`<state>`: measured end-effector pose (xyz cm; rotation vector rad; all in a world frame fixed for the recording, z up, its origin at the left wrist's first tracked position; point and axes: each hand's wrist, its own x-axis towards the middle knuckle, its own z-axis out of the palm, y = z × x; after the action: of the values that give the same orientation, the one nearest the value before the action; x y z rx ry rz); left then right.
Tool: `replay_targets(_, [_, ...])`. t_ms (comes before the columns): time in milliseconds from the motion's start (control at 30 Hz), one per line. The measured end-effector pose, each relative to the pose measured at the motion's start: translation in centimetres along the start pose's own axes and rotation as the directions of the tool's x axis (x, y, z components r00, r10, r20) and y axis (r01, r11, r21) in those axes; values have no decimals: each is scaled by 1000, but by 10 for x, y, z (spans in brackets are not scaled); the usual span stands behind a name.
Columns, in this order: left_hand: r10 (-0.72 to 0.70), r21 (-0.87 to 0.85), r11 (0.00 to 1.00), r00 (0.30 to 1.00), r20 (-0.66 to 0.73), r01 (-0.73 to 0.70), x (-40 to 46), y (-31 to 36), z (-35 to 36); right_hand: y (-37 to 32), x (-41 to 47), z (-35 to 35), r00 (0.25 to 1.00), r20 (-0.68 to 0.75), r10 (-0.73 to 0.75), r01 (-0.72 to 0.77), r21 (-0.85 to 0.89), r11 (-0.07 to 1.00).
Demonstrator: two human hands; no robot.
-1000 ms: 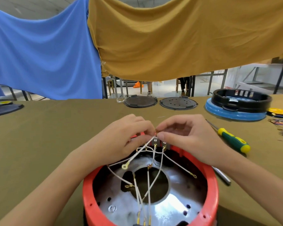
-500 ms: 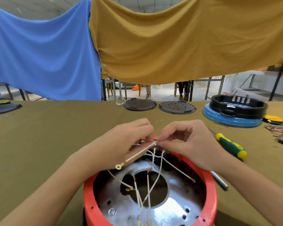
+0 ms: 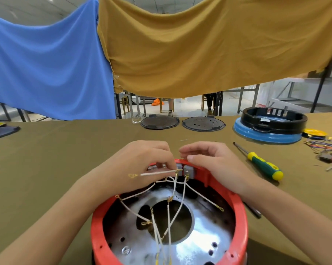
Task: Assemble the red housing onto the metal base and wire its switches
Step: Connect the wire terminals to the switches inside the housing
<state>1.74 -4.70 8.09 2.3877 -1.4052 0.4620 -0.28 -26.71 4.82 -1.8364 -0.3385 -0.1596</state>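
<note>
Olive-cloth counter (image 3: pixel 46 159) carries red housing (image 3: pixel 243 217) over metal base (image 3: pixel 203 243). Left hand (image 3: pixel 142 165) fingers pinch white wire (image 3: pixel 157 172), lying leftward from switches (image 3: pixel 188 170); right hand (image 3: pixel 213 161), fingers curled, steadies the rim just beside them.

We see an assembly workshop: a long cloth-covered desk (image 3: pixel 46 159) with a screwdriver (image 3: pixel 262 165), loose wires (image 3: pixel 325 146), appliance lids (image 3: pixel 203 123) and a spare housing (image 3: pixel 272 119), more frames beyond
</note>
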Motion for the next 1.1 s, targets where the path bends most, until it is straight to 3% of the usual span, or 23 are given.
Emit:
replay_targets(333, [261,302,916,964,52,-265,13,12,3,6,4,0,999,-1,51,-51,-31,998])
replay_targets(433, [280,329,904,960,22,-272,14,9,6,7,4,0,999,-1,50,-50,-14,999])
replay_targets(600, [235,228,946,972,0,-229,16,6,12,8,4,0,999,-1,50,-50,2,999])
replay_targets(1100, [249,350,908,968,-16,-228,17,8,19,6,2,-1,998,34,47,-48,39,998])
